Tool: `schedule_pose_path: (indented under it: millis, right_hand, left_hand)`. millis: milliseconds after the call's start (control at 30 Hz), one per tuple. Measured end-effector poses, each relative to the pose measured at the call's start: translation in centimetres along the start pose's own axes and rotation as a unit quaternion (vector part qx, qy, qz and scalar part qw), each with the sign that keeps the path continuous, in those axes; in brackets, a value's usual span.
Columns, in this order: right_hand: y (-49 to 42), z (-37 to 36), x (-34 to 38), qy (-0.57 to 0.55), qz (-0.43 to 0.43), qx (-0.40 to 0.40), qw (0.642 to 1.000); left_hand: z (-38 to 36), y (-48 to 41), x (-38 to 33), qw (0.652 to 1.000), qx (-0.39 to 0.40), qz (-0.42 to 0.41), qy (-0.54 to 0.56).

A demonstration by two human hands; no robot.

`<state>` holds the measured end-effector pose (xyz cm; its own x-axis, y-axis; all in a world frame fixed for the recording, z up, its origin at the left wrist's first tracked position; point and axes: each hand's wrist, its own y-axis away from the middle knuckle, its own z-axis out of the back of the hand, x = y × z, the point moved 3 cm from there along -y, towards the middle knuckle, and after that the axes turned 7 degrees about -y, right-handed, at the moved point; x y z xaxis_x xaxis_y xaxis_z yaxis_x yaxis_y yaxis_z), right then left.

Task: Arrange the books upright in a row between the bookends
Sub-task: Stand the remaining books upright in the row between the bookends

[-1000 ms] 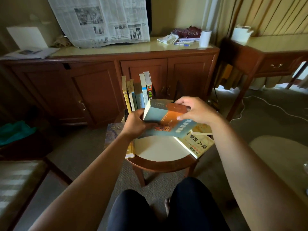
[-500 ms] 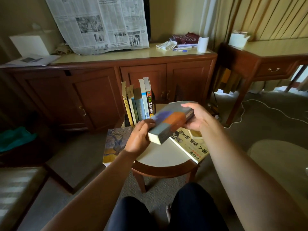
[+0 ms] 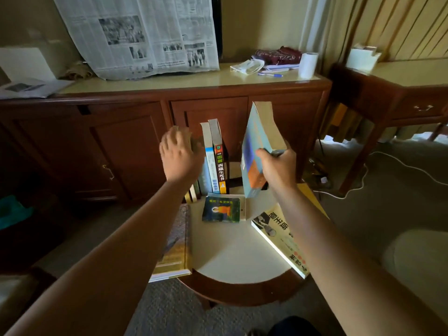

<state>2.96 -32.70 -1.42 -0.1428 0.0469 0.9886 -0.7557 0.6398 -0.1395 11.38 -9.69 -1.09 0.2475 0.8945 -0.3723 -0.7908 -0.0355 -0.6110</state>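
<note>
**Book held upright beside a standing row on a round worktop**

At the centre of the frame, the right hand (image 3: 278,166) grips a thick blue-and-orange paperback (image 3: 257,151) by its lower spine edge, thumb on the cover and fingers wrapped behind. The book stands nearly upright, tilted slightly, its bottom corner close to the pale round worktop (image 3: 232,253) and its page block facing right. To its left, separated by a gap, a row of upright books (image 3: 214,156) stands at the far edge of the worktop; the rightmost carries a dark spine with yellow Chinese lettering, and next to it is a white-and-blue spine. The left hand (image 3: 180,155) is raised in front of the left end of that row, fingers spread loosely and holding nothing; motion blur hides whether it touches the book tops. Three books lie flat: a small green-and-orange paperback (image 3: 221,209) just below the row, a yellow-and-white book with a portrait (image 3: 278,238) under the right forearm at the lower right rim, and a large ochre book (image 3: 175,246) overhanging the left rim beneath the left forearm. A wooden sideboard (image 3: 135,141) fills the upper half of the frame, a newspaper (image 3: 140,35) draped over its top.
</note>
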Motion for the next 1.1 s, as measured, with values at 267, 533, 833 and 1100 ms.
schedule_pose_path:
  millis: [267, 533, 833, 1100]
  right_hand:
    - [-4.8, -7.6, -6.0, 0.053, -0.002, 0.068, 0.996]
    - [-5.7, -10.5, -9.7, 0.041, 0.023, 0.122, 0.991]
    - [-5.7, -11.0, -8.9, 0.084, -0.041, 0.218, 0.971]
    - [-5.2, -9.3, -8.0, 0.033, -0.101, 0.196, 0.975]
  left_hand:
    - [-6.1, -1.1, 2.2, 0.98, 0.081, 0.165, 0.079]
    - [-7.5, -0.6, 2.9, 0.987, 0.045, 0.134, 0.073]
    - [-7.1, -0.7, 3.0, 0.985, 0.06, 0.138, 0.079]
    - [-5.4, -0.7, 3.1, 0.982, 0.104, 0.135, 0.074]
